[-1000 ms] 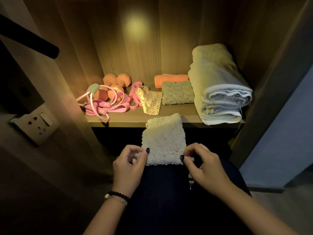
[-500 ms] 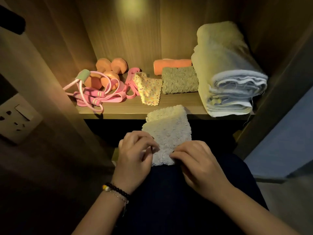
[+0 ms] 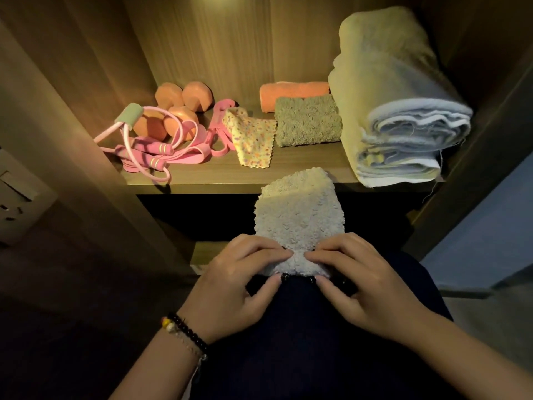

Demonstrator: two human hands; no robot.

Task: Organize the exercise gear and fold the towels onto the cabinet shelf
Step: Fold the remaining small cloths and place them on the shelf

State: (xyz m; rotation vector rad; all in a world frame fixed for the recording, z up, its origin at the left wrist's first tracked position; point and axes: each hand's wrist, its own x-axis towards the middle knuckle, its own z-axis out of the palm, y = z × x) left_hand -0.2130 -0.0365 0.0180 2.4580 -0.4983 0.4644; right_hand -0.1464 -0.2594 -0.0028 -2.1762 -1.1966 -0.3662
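Both pinching near end of white towel [image 3: 300,223]: left hand [image 3: 236,287], right hand [image 3: 366,287]. Far end draped over front edge of shelf [image 3: 202,176], near its middle.

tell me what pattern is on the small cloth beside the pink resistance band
Multicoloured speckles on pale yellow, on the small cloth; head view, the only one.
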